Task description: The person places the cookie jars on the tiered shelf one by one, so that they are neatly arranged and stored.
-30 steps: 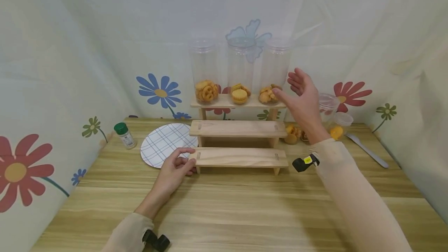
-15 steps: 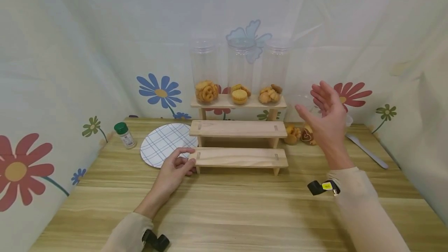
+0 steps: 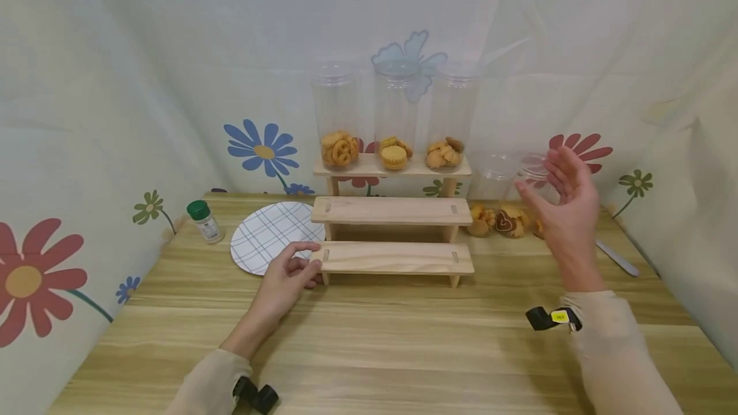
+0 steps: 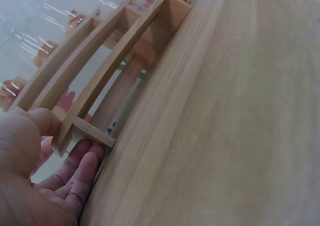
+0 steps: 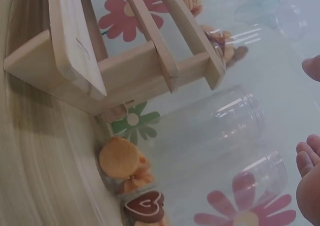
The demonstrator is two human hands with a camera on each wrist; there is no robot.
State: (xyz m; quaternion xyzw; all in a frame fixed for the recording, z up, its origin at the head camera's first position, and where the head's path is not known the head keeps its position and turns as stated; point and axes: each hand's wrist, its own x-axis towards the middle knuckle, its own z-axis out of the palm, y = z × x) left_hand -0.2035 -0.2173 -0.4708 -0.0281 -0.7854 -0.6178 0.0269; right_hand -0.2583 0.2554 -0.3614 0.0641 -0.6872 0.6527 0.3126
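At the left end of the lowest step of the three-tier wooden shelf [image 3: 398,258], my left hand [image 3: 285,280] grips the wood, thumb and fingers around its end. The left wrist view has fingertips [image 4: 89,161] against the shelf's end support. My right hand [image 3: 567,210] hangs in the air at the right, fingers spread and holding nothing. Just beyond it stand clear jars of cookies [image 3: 510,219] on the table, partly hidden by the hand. Along the top tier are three tall clear jars: a left jar [image 3: 339,107], a middle jar [image 3: 396,114] and a right jar [image 3: 452,114], each with cookies at the bottom.
A round checked plate [image 3: 271,235] lies left of the shelf, beside a small green-capped bottle [image 3: 204,223]. On the right, a knife [image 3: 618,258] lies on the table, its far part behind my right hand. A flower-printed curtain [image 3: 265,152] surrounds the table [image 3: 369,338].
My right hand has moved right and lower, away from the right jar on the top tier, uncovering the jars on the table. My left hand has stayed at the shelf's end.
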